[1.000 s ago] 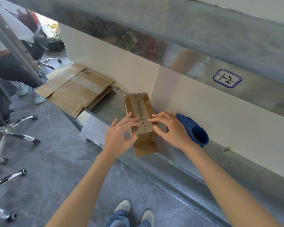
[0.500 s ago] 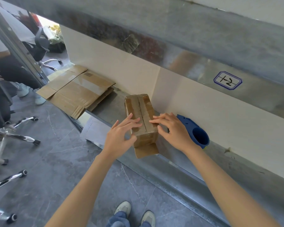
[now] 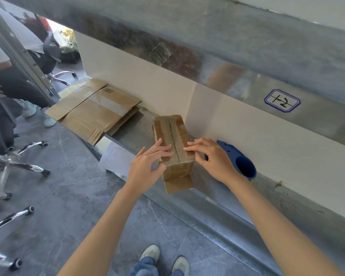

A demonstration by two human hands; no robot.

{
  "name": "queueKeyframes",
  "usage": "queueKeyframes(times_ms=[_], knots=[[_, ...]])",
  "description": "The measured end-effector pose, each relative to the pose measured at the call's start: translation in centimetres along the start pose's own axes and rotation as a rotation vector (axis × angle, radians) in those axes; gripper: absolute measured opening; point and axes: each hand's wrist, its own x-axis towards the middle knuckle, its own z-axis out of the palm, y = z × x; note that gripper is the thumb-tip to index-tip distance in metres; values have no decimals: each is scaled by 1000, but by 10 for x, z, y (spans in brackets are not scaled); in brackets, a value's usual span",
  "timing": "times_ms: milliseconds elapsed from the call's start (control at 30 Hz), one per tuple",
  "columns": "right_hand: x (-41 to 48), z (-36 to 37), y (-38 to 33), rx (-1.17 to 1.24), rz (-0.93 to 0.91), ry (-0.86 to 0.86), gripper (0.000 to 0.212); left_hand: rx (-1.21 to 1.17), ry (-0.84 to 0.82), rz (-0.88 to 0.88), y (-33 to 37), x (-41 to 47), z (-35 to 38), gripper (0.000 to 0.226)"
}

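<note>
- Little has moved: the cardboard box point(image 3: 172, 136) sits where it did on the metal worktop point(image 3: 131, 134), against the white wall, and both hands stay on its taped top.
- The left hand point(image 3: 145, 166) reaches in from below, fingers spread and nearly straight over the left flap, thumb by the near corner. Its grip is open and clasps nothing.
- The right hand point(image 3: 215, 160) lays flat fingers on the right flap, grip likewise open.
- A blue tape dispenser point(image 3: 245, 168) lies just behind the right hand.
- Flattened cardboard point(image 3: 96, 110) lies well to the left.

The brown cardboard box point(image 3: 172, 140) carries glossy tape; the tape dispenser point(image 3: 239, 163) is blue; the floor point(image 3: 68, 196) is grey, veined marble.
</note>
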Motion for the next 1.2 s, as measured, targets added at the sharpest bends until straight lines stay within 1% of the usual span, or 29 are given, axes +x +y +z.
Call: queueKeyframes(times_ms=[200, 367, 567, 667, 700, 733, 800, 833, 900, 967, 1033, 1100, 1200], knots=[[-1, 5, 1, 19, 12, 36, 28, -16, 28, 6, -1, -1, 2, 41], [-2, 8, 3, 34, 14, 60, 26, -34, 60, 13, -1, -2, 5, 42], [-3, 12, 4, 40, 1, 109, 25, -59, 117, 23, -1, -2, 9, 37], [-1, 10, 2, 33, 8, 103, 22, -61, 109, 25, -1, -1, 10, 31], [0, 9, 1, 38, 19, 76, 25, -57, 98, 28, -2, -1, 9, 26], [0, 6, 0, 38, 30, 35, 34, -47, 79, 36, -2, -1, 8, 23], [0, -2, 0, 26, 25, -77, 58, -25, 17, 57, -3, 0, 3, 32], [0, -7, 1, 12, 5, -133, 65, -14, -22, 70, -4, 0, -1, 40], [1, -17, 4, -38, -45, -223, 73, 25, -116, 91, -8, 3, -9, 55], [5, -25, 5, -101, -88, -272, 76, 76, -204, 107, -11, 7, -17, 66], [9, -28, 6, -157, -127, -282, 74, 101, -249, 110, -13, 10, -21, 68], [11, -29, 6, -178, -153, -273, 71, 109, -257, 105, -14, 12, -22, 66], [13, -25, 9, -147, -159, -222, 64, 107, -227, 113, -14, 12, -19, 64]])
